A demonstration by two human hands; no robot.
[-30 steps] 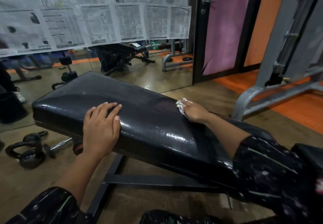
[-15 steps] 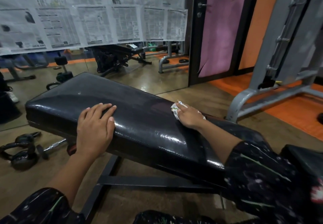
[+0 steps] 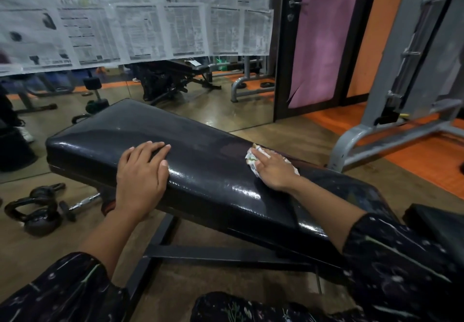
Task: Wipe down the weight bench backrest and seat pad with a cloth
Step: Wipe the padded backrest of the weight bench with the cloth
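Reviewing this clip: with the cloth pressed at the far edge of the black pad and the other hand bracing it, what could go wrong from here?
1. The small white patterned cloth is mostly covered by the right hand, so strokes may leave unwiped strips on the glossy black bench backrest pad.
2. The left hand lies flat on the pad; that patch could be missed.
3. The black kettlebells on the floor beside the bench could trip the person if they step around.

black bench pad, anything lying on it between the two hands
Nothing: in the head view the glossy black vinyl pad is bare between the left hand and right hand.
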